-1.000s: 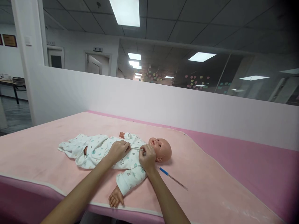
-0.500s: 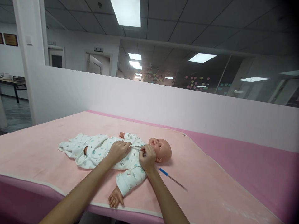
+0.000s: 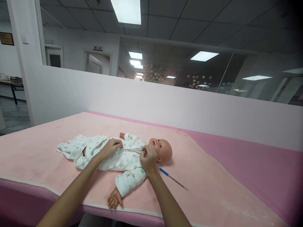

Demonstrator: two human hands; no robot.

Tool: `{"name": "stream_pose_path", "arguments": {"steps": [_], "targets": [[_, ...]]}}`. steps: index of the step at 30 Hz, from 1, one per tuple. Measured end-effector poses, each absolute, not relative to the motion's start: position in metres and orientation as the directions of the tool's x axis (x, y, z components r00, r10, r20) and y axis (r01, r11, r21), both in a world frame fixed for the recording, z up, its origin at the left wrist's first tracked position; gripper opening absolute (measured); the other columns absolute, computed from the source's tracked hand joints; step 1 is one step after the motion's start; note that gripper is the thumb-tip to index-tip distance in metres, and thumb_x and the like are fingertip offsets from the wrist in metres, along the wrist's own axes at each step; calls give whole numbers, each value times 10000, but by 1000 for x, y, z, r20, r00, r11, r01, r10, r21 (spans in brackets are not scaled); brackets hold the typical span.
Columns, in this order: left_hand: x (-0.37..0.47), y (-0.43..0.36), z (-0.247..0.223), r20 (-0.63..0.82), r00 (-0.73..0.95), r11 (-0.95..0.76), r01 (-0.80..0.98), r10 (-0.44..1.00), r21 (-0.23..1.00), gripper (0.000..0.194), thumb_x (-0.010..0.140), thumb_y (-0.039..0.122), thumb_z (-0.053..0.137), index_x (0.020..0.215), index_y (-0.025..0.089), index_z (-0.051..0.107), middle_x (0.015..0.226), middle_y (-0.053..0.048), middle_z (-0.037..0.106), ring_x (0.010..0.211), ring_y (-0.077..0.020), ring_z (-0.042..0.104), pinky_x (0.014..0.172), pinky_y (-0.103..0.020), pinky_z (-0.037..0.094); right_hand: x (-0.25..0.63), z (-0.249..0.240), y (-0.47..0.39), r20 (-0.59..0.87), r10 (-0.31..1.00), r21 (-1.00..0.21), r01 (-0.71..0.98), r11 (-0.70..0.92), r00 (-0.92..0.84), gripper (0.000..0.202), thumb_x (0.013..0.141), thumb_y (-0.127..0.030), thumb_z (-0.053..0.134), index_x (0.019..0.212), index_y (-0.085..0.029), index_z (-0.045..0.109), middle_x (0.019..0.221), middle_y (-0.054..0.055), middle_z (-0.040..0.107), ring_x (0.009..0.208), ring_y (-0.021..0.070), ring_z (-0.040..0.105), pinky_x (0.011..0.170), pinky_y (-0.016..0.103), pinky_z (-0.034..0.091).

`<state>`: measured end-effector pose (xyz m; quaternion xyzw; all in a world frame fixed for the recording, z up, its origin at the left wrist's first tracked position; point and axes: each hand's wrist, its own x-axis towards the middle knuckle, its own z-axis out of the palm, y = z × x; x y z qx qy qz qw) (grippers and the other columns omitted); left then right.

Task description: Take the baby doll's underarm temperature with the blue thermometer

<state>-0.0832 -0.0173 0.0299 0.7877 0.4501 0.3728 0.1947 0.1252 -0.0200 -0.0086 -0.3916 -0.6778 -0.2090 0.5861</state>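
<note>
A doll lies on its back across the mat, head toward 3 o'clock, legs toward 9, one arm out at 12 and the other near 6. It wears a white printed suit. From here I see the person's left hand over the suit's front, fingers bent; I can't tell whether they pinch cloth. The right hand is at the collar, fingers curled, their grip hidden from me too. A blue-ended stick lies on the mat at 5 o'clock from the doll's head. Beyond, at 12, runs a white wall, with hearts on glass above it toward 1.
</note>
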Motion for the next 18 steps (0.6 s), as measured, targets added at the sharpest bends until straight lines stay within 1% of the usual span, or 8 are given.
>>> {"name": "stream_pose_path", "arguments": {"steps": [2, 3, 4, 6, 9, 12, 15, 18], "targets": [[-91, -16, 35, 278, 399, -462, 503, 874, 730, 239, 726, 268, 388, 630, 170, 584, 647, 10, 575, 623, -144, 486, 566, -231, 336, 125, -8, -20, 957, 289, -176, 774, 608, -9, 193, 619, -9, 388, 583, -196, 422, 557, -10, 443, 565, 130, 386, 562, 258, 314], [-95, -15, 37, 224, 430, -435, 493, 875, 753, 226, 709, 258, 401, 662, 171, 603, 683, 7, 589, 652, -150, 497, 578, -231, 345, 125, -8, -20, 956, 293, -176, 773, 609, -13, 194, 616, -8, 387, 581, -196, 421, 558, -10, 444, 565, 130, 386, 559, 257, 312], [-97, -15, 38, 185, 447, -413, 492, 875, 767, 214, 692, 250, 418, 691, 171, 617, 708, 5, 595, 673, -154, 502, 584, -230, 349, 125, -8, -20, 954, 298, -178, 773, 609, -16, 194, 614, -7, 386, 579, -195, 420, 559, -9, 444, 565, 129, 387, 558, 257, 311], [-101, -14, 39, 151, 457, -393, 496, 876, 774, 191, 655, 232, 458, 726, 170, 625, 721, 3, 588, 686, -155, 501, 584, -227, 349, 125, -8, -20, 951, 307, -181, 771, 610, -20, 194, 611, -7, 385, 576, -195, 419, 561, -8, 447, 568, 129, 392, 561, 257, 313], [-102, -15, 38, 148, 455, -388, 495, 878, 777, 175, 622, 222, 490, 733, 165, 613, 644, 13, 535, 625, -138, 475, 540, -219, 329, 125, -9, -19, 949, 313, -183, 771, 610, -23, 192, 609, -9, 385, 577, -195, 418, 562, -8, 451, 570, 130, 398, 569, 258, 316], [-101, -15, 36, 167, 462, -403, 480, 871, 779, 171, 623, 234, 485, 738, 164, 591, 604, 22, 494, 580, -127, 454, 505, -215, 314, 126, -10, -19, 949, 315, -184, 772, 608, -22, 191, 608, -11, 385, 578, -195, 423, 564, -8, 448, 565, 129, 393, 568, 258, 315], [-101, -13, 32, 222, 429, -437, 506, 875, 744, 167, 624, 241, 477, 736, 170, 578, 607, 24, 488, 568, -124, 450, 497, -216, 313, 126, -10, -19, 949, 316, -185, 773, 606, -21, 188, 614, -15, 388, 582, -195, 429, 563, -10, 445, 562, 128, 391, 571, 258, 319], [-101, -12, 30, 267, 394, -460, 555, 879, 693, 156, 616, 232, 484, 711, 170, 591, 620, 15, 529, 589, -133, 481, 518, -222, 335, 126, -11, -19, 947, 320, -190, 773, 605, -18, 183, 623, -20, 393, 585, -194, 432, 565, -10, 450, 567, 129, 396, 583, 261, 327]]}}
